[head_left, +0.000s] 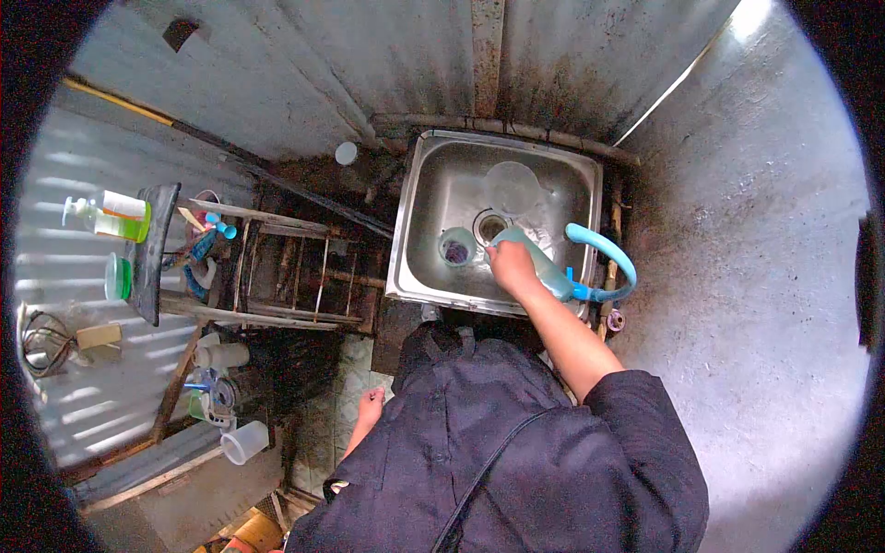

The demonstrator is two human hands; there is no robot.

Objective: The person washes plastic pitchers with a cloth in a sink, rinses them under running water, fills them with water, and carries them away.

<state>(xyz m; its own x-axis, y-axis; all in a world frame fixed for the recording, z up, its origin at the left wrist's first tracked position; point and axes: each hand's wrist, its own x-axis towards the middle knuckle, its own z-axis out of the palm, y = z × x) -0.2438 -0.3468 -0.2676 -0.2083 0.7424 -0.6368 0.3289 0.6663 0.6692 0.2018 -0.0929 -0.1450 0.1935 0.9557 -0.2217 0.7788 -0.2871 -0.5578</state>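
My right hand (pixel 513 267) is closed around a translucent pale green container (pixel 544 267), probably a pitcher or jug, over the right side of the steel sink (pixel 410 217). The container is tilted, its lower right end near the base of the light blue curved faucet (pixel 619 258). Beside my hand, a pale green cup (pixel 455 247) with something purple in it stands in the basin. A round clear lid or dish (pixel 513 188) lies behind the drain (pixel 491 226). My left hand (pixel 371 402) hangs low at my side, fingers curled; whatever they may hold is hidden.
A wooden rack (pixel 304 230) stands left of the sink. On its dark end board are a green soap pump bottle (pixel 120 217) and a green-and-clear tub (pixel 118 276). Below sits a white plastic container (pixel 245 443). A grey wall (pixel 737 276) closes the right side.
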